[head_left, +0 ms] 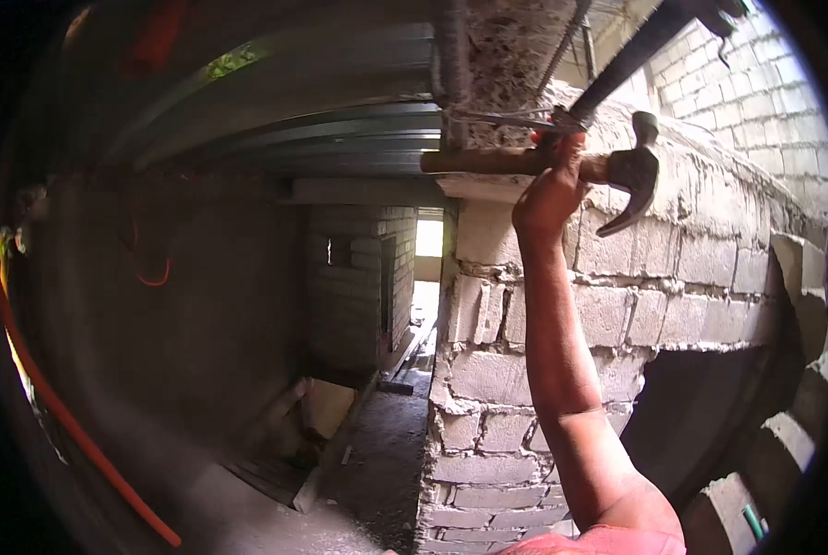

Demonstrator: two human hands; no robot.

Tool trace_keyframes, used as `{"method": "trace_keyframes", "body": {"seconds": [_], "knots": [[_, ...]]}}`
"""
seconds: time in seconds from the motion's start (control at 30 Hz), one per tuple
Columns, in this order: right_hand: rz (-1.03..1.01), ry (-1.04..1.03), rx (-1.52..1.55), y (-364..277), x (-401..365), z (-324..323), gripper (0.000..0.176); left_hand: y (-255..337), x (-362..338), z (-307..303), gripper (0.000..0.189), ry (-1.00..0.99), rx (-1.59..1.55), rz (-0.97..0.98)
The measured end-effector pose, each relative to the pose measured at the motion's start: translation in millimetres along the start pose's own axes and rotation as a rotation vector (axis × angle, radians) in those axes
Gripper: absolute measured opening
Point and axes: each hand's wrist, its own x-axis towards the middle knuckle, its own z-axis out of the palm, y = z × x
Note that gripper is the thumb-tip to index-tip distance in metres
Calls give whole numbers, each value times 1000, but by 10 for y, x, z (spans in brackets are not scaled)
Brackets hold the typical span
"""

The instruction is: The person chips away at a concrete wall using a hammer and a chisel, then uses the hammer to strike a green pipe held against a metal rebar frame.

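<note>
My right hand [551, 203] is raised at the end of an outstretched arm, its fingers closed round a claw hammer [633, 174]. The hammer lies roughly level, its wooden handle [479, 163] pointing left and its claw curving down on the right. Just above my fingers, a dark metal bar [631, 60] slants up to the right. Whether the fingertips also grip the bar is hard to make out. Thin rods or wires [502, 118] run beside the hand, under a rough concrete beam [511, 55]. My left hand is out of sight.
A block wall [497, 379] with rough mortar stands close behind the arm, with a dark opening [692, 407] at right. Metal roofing sheets [368, 139] hang over the left. A narrow passage [391, 444] leads back to a bright gap. An orange tube [72, 435] slants along the left.
</note>
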Motion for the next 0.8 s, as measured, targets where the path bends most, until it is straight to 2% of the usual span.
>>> {"method": "trace_keyframes", "body": {"seconds": [0.03, 0.07, 0.1, 0.13, 0.17, 0.2, 0.23, 0.27, 0.33, 0.37, 0.4, 0.43, 0.47, 0.53, 0.57, 0.63, 0.67, 0.73, 0.8], "knots": [[-20, -3, -32, -60, -23, 18, 39, 265, 74, -111, 16, 5, -65, 153], [-40, -8, -61, -95, -34, 21, 39, 366, 230, -158, 16, 2, -51, 148], [-15, -33, -37, -82, -29, -14, 38, 399, 481, -178, 17, 5, -3, 12], [-4, -16, -37, -80, -36, -38, 38, 444, 676, -212, 31, 11, 48, -129], [-18, -41, -31, -89, -32, -44, 38, 703, 833, -227, 30, 133, -58, 103], [-32, -69, -23, -109, -27, -47, 38, 1384, 878, -406, 27, 142, 0, 123], [-42, -97, 9, -154, -31, -55, 36, 1516, 1087, -420, 24, 195, -87, 410], [-30, -91, 20, -123, -16, -121, 36, 1958, 1217, -552, 23, 211, -85, 634], [-33, -176, -83, -32, 50, -270, 37, 2705, 1439, -875, 23, 113, -150, 802], [31, -127, -91, -123, 16, -276, 38, 3313, 1406, -1006, 22, 177, -209, 927], [28, -136, -49, -138, 23, -281, 36, 3611, 1505, -1076, 22, 225, -375, 979], [24, -134, -59, -155, 31, -278, 32, 4109, 1484, -1283, 22, 265, -212, 1143], [19, -129, -71, -161, 48, -274, 29, 4429, 1571, -1467, 21, 390, -99, 1318], [29, -113, -62, -103, 69, -265, 26, 5096, 1474, -1697, 18, 481, -98, 1312], [33, -103, -56, -74, 62, -266, 24, 5405, 1462, -1819, 12, 511, -32, 1425], [14, -72, -47, -38, 24, -227, 24, 6078, 1289, -1794, 11, 621, -175, 1426], [-8, -45, -38, -19, 13, -218, 25, 6279, 1294, -1858, 11, 623, -166, 1423], [44, -65, 31, -12, 2, -217, 25, 6541, 1299, -1988, 12, 522, -16, 1569], [9, -42, 49, -51, 1, -199, 24, 6670, 1306, -1935, 12, 488, -19, 1541]]}}
